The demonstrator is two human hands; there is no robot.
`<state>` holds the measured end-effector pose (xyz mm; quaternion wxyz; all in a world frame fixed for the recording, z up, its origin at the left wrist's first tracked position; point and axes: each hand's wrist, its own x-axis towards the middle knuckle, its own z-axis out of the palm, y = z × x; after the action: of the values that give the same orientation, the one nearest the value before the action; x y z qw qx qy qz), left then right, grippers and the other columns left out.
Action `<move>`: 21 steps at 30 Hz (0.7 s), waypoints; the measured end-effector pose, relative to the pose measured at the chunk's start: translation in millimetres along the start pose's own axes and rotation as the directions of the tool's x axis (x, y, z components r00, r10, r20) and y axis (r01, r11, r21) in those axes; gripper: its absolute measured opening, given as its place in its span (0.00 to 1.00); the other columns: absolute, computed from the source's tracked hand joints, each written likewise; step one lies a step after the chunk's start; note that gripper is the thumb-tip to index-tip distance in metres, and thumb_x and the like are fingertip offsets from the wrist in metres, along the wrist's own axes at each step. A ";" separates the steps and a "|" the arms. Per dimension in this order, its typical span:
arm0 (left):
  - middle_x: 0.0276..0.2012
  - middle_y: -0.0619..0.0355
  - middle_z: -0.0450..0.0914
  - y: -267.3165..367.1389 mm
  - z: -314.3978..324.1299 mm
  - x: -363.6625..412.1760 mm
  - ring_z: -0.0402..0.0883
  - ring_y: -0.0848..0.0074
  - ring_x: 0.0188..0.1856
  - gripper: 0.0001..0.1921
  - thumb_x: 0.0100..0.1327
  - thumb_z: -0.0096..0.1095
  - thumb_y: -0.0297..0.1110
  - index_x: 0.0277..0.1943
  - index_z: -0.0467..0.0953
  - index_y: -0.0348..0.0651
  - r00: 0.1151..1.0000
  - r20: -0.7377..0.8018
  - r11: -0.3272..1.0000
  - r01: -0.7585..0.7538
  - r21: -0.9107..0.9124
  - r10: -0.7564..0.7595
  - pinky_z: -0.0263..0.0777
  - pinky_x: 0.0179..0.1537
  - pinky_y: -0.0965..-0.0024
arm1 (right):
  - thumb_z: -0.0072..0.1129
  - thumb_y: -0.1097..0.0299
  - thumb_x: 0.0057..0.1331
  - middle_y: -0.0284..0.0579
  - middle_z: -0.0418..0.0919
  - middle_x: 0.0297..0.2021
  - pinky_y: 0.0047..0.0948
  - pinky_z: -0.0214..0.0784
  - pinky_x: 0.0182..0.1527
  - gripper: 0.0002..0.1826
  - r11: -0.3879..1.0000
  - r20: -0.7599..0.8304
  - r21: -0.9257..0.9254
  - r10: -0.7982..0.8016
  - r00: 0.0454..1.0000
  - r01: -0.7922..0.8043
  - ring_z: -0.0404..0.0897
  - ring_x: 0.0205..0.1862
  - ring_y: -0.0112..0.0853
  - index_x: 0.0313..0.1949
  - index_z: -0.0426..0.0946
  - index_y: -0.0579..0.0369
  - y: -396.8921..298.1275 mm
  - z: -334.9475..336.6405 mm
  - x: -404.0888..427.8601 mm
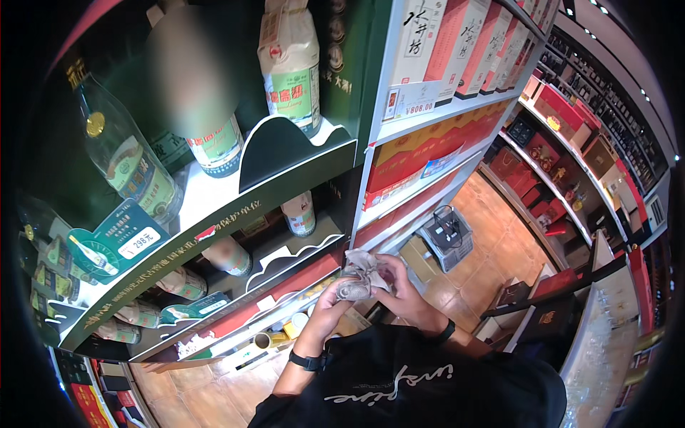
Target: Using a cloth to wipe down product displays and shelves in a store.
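Just in front of my chest, my left hand (330, 298) and my right hand (398, 289) both hold a crumpled greyish-beige cloth (359, 278), bunched between the fingers. My fingers cover part of it. Beyond and to the left stands a dark green display shelf (299, 166) with a clear glass liquor bottle (131, 155) and a paper-wrapped bottle (291, 69) on its upper level. A green price card (118, 241) is at the shelf's front edge. Smaller wrapped bottles, one of them (299, 214) nearest the hands, stand on the lower level.
White shelving (449, 115) with boxed bottles (465, 48) rises ahead. On the tiled floor (476, 235) sit a grey device with a black cable (447, 241) and a cardboard box (418, 259). A glass-topped counter (602, 331) is at the right. A gold-coloured cup (262, 340) stands low on the left.
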<state>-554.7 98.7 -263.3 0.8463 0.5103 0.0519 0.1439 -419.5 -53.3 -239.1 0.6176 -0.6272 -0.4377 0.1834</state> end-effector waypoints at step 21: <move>0.51 0.59 0.75 3.4 -48.2 -32.0 0.76 0.80 0.49 0.23 0.69 0.63 0.29 0.64 0.66 0.41 0.995 -0.046 0.965 0.101 0.240 -0.093 0.72 0.51 0.75 | 0.58 0.77 0.68 0.42 0.75 0.50 0.27 0.67 0.57 0.21 0.972 0.190 -0.046 0.237 0.953 -0.232 0.74 0.54 0.28 0.59 0.69 0.56 12.7 45.8 -0.1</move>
<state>-597.1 131.5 -285.0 0.7826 0.6042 0.1083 0.1035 -450.7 -23.5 -258.8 0.5386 -0.6609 -0.4203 0.3106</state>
